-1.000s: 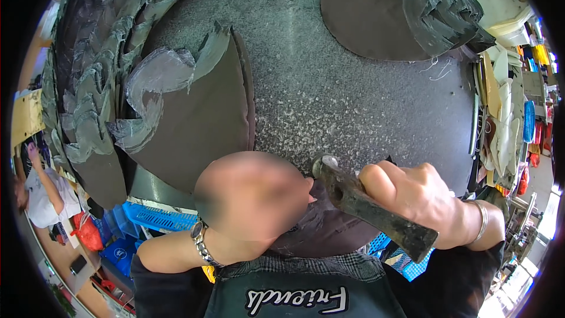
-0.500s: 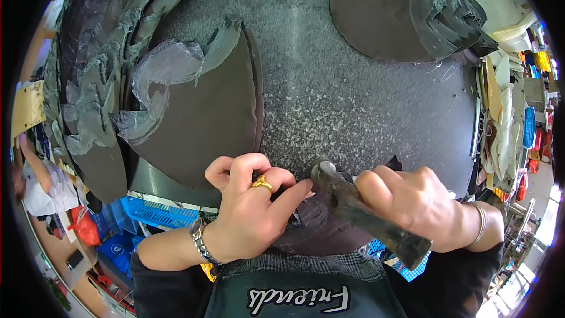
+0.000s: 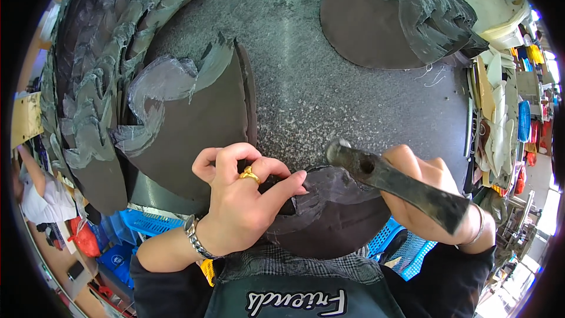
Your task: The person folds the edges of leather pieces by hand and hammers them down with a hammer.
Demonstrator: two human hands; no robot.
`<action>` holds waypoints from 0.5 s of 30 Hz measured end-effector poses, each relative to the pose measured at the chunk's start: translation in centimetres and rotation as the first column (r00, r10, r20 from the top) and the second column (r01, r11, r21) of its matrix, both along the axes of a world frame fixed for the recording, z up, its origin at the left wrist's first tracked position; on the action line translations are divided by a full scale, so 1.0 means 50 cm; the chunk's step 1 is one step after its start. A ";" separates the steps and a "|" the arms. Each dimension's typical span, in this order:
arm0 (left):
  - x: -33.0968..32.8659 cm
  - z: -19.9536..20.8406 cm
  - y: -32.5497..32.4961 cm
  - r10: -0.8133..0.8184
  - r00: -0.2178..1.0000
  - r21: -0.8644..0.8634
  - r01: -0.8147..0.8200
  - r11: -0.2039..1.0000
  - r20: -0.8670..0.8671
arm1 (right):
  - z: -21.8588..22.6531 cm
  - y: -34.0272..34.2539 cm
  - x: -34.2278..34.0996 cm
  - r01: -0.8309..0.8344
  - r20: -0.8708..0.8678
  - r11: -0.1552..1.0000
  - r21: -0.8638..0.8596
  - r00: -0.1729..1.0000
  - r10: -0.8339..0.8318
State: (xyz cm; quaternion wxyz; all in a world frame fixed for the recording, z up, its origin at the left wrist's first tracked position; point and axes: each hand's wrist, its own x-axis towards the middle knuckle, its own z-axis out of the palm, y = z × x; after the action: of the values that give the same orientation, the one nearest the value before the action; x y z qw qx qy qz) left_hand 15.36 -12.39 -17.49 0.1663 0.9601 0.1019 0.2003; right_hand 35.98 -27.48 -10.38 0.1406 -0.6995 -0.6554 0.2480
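Note:
A dark brown, leather-like piece (image 3: 335,229) with a shiny, dark grey glued-looking edge lies at the near edge of the dark work surface, partly over my lap. My left hand (image 3: 238,206), wearing a gold ring and a wristwatch, is closed in a pinch at its upper left edge; the fold between the fingers is mostly hidden. My right hand (image 3: 432,174) grips a worn metal hammer (image 3: 406,185). Its rounded face hangs just above the piece's far edge, to the right of my left fingertips. The hammer's handle is hidden by its head and my hand.
Overlapping brown pieces (image 3: 194,135) with smeared edges lie at left, beside a long layered row (image 3: 97,100). Another stack (image 3: 376,29) lies far right. Blue plastic baskets (image 3: 156,222) stand below the table edge. A person in white (image 3: 47,203) is at the far left.
The hammer has lifted away from my left fingertips and moved right, uncovering more of the piece's grey edge. My left hand keeps its pinch, shifted slightly left.

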 end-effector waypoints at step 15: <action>-0.025 -0.009 -0.019 0.118 0.992 -0.020 -0.117 0.993 0.043 | 0.007 0.009 -0.020 -0.045 0.018 0.999 -0.030 0.999 0.045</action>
State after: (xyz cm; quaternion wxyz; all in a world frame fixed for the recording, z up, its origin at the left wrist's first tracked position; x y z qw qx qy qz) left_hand 14.12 -13.35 -17.92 0.1649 0.9463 0.1564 0.2300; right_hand 34.97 -27.05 -10.05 0.1187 -0.6887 -0.6685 0.2541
